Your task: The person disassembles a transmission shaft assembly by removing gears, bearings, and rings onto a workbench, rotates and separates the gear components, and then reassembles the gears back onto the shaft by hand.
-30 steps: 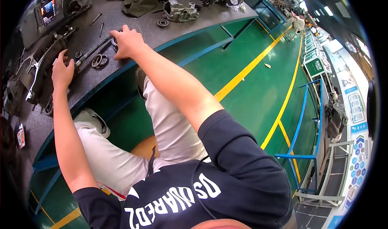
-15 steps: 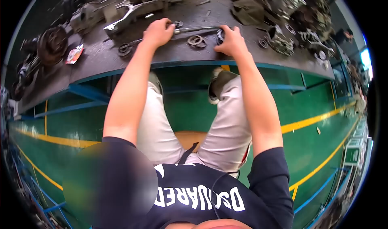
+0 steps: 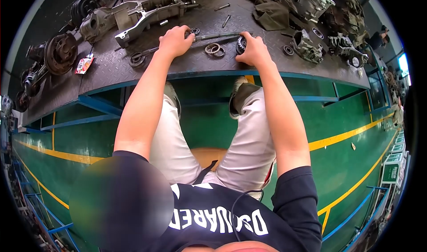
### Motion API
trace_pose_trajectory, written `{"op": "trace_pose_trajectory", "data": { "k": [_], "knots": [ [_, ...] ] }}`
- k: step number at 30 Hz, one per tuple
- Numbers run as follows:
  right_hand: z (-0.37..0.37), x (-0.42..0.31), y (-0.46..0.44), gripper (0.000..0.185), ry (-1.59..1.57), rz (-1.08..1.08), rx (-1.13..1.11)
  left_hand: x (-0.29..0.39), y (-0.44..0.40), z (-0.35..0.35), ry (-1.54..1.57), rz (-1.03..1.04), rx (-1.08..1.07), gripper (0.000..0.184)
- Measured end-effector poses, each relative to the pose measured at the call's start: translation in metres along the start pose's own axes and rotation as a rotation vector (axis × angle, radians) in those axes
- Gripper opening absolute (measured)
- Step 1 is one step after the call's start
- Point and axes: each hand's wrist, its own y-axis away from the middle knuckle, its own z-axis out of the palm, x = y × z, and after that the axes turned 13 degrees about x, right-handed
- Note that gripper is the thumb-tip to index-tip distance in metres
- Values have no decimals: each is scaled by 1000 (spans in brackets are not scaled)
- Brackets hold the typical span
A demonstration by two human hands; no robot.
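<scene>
A long metal shaft (image 3: pixel 218 35) lies across the workbench in front of me. My left hand (image 3: pixel 176 41) is closed around the shaft's left part, fingers curled over it. At the shaft's right end, my right hand (image 3: pixel 255 51) grips a dark toothed gear (image 3: pixel 241 44) between thumb and fingers. Whether the gear sits on the shaft or beside it, I cannot tell. Two metal rings (image 3: pixel 214 50) lie between my hands, on the near side of the shaft. A small bearing (image 3: pixel 195 31) is just beyond my left hand, and more rings (image 3: pixel 137 60) rest to its left.
An open gearbox housing (image 3: pixel 142 18) stands back left, near a rusty drum (image 3: pixel 60 53) and a red-white packet (image 3: pixel 84 64). Loose bolts (image 3: pixel 226 21) and a dark cloth (image 3: pixel 271 14) lie behind. A metal casing (image 3: pixel 307 46) stands right. The bench's blue edge (image 3: pixel 213 73) runs above my knees.
The view has shifted slightly, so the bench sits a little lower in it. Both hands keep their holds, and more of the shaft's right end shows beyond my right hand.
</scene>
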Motion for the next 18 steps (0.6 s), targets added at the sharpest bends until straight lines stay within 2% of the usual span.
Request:
{"op": "trace_pose_trajectory", "data": {
  "k": [3,6,12,18],
  "knots": [
    [2,0,0,95,-4,6,-1,2,-1,-1,49,36,-21,47],
    [1,1,0,94,-31,-3,9,11,-1,-15,-48,57,-153,52],
    [5,5,4,93,-52,-27,51,6,-7,-11,-94,94,-194,51],
    [7,4,2,93,-2,-19,49,11,-1,-12,-94,135,-114,46]
  ]
}}
